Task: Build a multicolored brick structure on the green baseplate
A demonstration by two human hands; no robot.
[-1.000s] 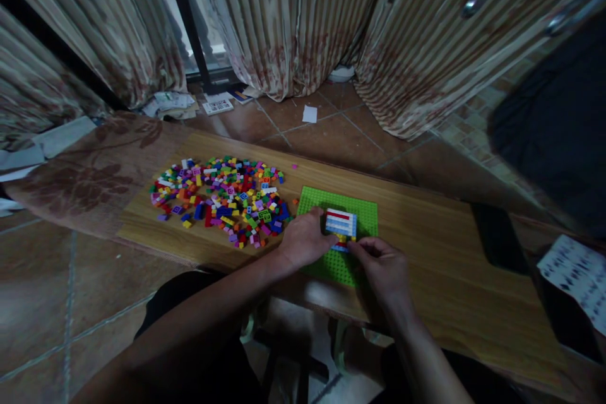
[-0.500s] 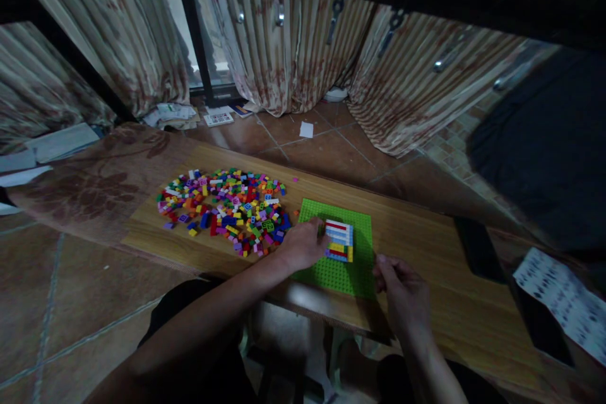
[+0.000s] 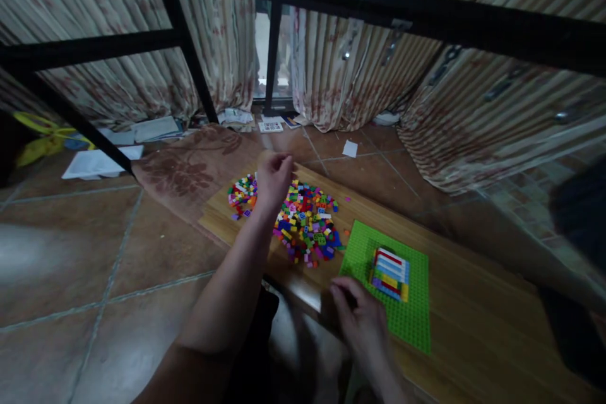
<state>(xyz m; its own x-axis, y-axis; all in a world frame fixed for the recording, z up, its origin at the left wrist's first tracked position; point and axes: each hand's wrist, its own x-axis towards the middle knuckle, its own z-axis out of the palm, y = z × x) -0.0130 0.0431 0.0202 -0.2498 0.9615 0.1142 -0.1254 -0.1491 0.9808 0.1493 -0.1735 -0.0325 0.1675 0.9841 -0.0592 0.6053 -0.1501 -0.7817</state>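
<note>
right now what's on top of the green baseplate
A brick build with red, white, blue and yellow pieces sits on the green baseplate. Whatever is beneath it is covered; the right hand hides part of the plate's edge.

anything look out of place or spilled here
Mildly: one pink brick lies alone near the far edge of the wooden tabletop, apart from the brick pile, and a white paper lies loose on the tiled floor beyond. I see no clear damage.

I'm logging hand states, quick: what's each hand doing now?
Left hand: curled, near the bricks; whether it holds anything can't be told.
Right hand: partly curled, by the green board; hold can't be told either.
</note>
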